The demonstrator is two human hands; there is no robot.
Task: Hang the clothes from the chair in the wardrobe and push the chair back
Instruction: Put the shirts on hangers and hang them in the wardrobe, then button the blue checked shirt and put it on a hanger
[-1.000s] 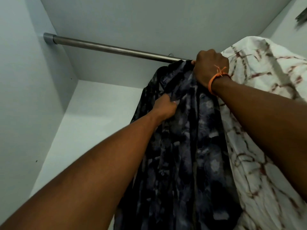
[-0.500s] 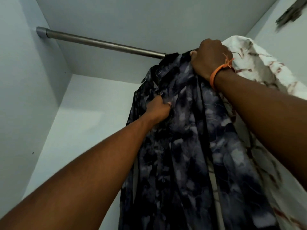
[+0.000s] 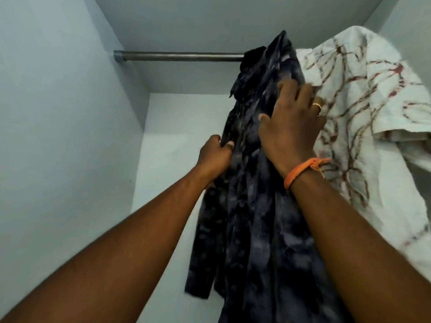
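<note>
A: Status?
B: Dark shirt (image 3: 256, 183) on rod (image 3: 182, 56), left of white shirt (image 3: 363, 108). Left hand (image 3: 215, 157) pinches its front edge, right hand (image 3: 291, 122) flat, fingers spread (smoothing).
A: Next?
B: Prob let go, then chair (not in view).

We're inside a home wardrobe: pale walls (image 3: 58, 136), a metal rail (image 3: 182, 56), two shirts (image 3: 256, 206) hanging from it.

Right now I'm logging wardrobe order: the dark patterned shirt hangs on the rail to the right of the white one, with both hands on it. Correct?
Not quite. In the head view the dark patterned shirt hangs on the rail to the left of the white shirt. The left hand and the right hand are on it.
</note>
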